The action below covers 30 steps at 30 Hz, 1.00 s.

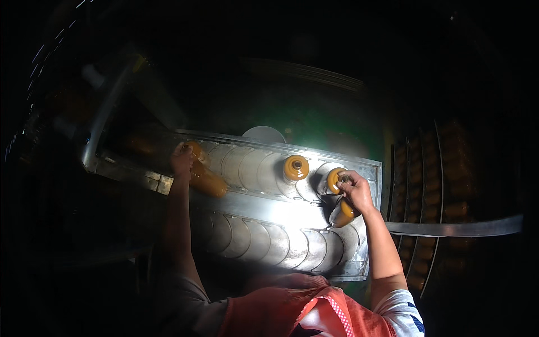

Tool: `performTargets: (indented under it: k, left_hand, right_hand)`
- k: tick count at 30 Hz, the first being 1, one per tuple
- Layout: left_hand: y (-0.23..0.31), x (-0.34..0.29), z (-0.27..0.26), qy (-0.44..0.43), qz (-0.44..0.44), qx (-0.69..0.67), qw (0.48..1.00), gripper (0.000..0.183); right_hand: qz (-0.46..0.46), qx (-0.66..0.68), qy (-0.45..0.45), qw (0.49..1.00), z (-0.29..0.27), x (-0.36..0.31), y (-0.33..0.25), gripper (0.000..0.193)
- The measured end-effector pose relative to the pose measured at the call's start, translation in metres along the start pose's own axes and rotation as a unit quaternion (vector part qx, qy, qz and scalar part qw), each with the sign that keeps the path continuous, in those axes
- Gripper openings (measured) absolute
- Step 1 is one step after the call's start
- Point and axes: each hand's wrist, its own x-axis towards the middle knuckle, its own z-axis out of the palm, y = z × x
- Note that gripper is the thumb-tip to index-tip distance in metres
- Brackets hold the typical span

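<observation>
Toward the right end of a metal conveyor (252, 205), my right hand (356, 191) is closed round the narrow neck of an orange bottle (335, 180). Another orange bottle (346, 210) leans below that hand, its upper part partly hidden by my fingers. A third orange bottle (296, 167) stands upright on the belt to the left, apart from my hand. At the dim left end, my left hand (182, 161) has its fingers closed on an orange bottle (209, 182) that lies tilted. More orange (193, 148) shows beside my fingers there.
Curved overlapping plates form two belt lanes, with a metal strip between them and raised side rails (337, 154). A flat metal bar (455, 227) sticks out to the right. Racks of orange bottles (432, 196) stand in shadow there. A metal frame (104, 123) rises at the left.
</observation>
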Motion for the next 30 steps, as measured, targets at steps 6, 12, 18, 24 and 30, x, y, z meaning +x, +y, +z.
performTargets:
  k: [6, 12, 18, 24, 30]
  left_hand:
    - [0.044, -0.078, 0.057, -0.055, 0.128, -0.012, 0.99, 0.047]
    - [0.038, -0.084, 0.123, -0.073, 0.169, 0.002, 0.983, 0.036]
    - [0.003, -0.063, 0.161, -0.065, 0.191, 0.066, 0.977, 0.034]
    - [0.025, -0.138, 0.159, -0.051, 0.34, 0.013, 0.939, 0.031]
    - [-0.015, -0.413, 0.203, -0.086, 0.217, -0.058, 0.971, 0.019]
  right_hand:
    - [-0.075, 0.003, -0.035, 0.997, -0.009, 0.051, 0.034, 0.035]
    - [-0.139, 0.107, 0.107, 0.979, -0.051, 0.059, 0.021, 0.035]
    - [-0.216, 0.035, 0.165, 0.962, -0.047, 0.101, 0.063, 0.041]
    - [-0.291, 0.143, 0.155, 0.933, -0.117, -0.056, 0.085, 0.037]
    - [-0.16, 0.174, 0.208, 0.949, -0.24, -0.251, 0.222, 0.035]
